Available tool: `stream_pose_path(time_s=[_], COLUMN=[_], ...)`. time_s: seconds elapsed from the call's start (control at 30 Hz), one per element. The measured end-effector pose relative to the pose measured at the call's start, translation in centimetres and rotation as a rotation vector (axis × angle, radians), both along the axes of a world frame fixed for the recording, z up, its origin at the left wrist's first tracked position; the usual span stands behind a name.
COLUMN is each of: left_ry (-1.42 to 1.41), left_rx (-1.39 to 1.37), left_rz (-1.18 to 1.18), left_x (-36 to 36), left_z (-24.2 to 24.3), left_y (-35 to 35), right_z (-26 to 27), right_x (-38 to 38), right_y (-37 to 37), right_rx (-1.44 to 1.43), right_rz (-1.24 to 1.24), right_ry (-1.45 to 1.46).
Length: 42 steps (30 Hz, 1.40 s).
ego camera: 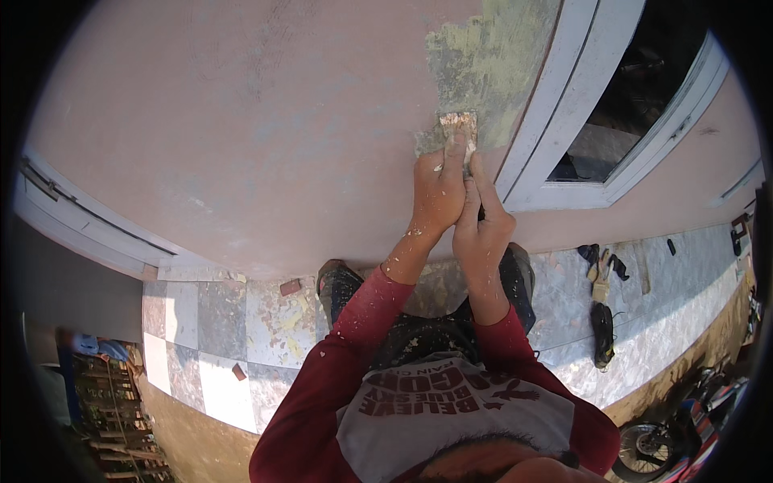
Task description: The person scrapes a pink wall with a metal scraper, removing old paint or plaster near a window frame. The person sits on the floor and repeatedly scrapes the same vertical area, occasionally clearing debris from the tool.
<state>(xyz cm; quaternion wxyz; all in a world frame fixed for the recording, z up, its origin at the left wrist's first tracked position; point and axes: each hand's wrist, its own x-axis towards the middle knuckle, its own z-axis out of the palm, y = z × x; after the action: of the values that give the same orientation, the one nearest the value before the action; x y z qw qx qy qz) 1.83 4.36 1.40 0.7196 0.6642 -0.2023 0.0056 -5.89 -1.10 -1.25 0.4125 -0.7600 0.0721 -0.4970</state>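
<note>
Both of my hands grip a paint-crusted scraper, its flat blade against the pinkish painted wall. My left hand has its thumb or a finger stretched along the blade. Close beside it on the right, my right hand holds the lower part of the tool, whose handle is mostly hidden by the fingers. Around and above the blade, the pink coat is off and a rough green-yellow patch shows, reaching towards the window frame. Pale paint flakes cling to both hands and forearms.
A white window frame with dark glass borders the patch at right. Paint flakes and a reddish block lie on the tiled floor. Brushes and a dark shoe lie at right; a motorcycle stands beyond. A door frame is at left.
</note>
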Motion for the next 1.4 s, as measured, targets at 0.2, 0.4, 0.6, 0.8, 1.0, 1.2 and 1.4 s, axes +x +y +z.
stream_pose_path(time_s=[0.2, 0.4, 0.6, 0.8, 1.0, 1.2, 1.4], left_ry=[-0.126, 0.032, -0.150, 0.049, -0.013, -0.077, 0.080], left_rx=[-0.163, -0.086, -0.139, -0.094, -0.063, -0.193, 0.017], left_rz=[0.051, 0.061, 0.028, 0.003, 0.032, 0.008, 0.029], left_x=[-0.4, 0.0, -0.2, 0.0, -0.1, -0.3, -0.1], left_z=[0.4, 0.3, -0.2, 0.8, 1.5, 1.4, 1.3], left_y=[-0.2, 0.3, 0.5, 0.5, 0.6, 0.2, 0.7], right_z=[1.1, 1.9, 1.3, 1.7, 2.6, 2.8, 2.8], right_x=[-0.3, -0.8, -0.9, -0.1, -0.8, -0.8, -0.9], right_y=[0.2, 0.8, 0.8, 0.9, 1.2, 1.4, 1.3], right_rx=[0.031, 0.042, 0.039, -0.133, 0.013, 0.041, 0.089], right_rz=[0.041, 0.005, 0.059, -0.006, 0.041, 0.027, 0.020], right_ry=[0.066, 0.192, 0.133, -0.110, 0.078, 0.088, 0.209])
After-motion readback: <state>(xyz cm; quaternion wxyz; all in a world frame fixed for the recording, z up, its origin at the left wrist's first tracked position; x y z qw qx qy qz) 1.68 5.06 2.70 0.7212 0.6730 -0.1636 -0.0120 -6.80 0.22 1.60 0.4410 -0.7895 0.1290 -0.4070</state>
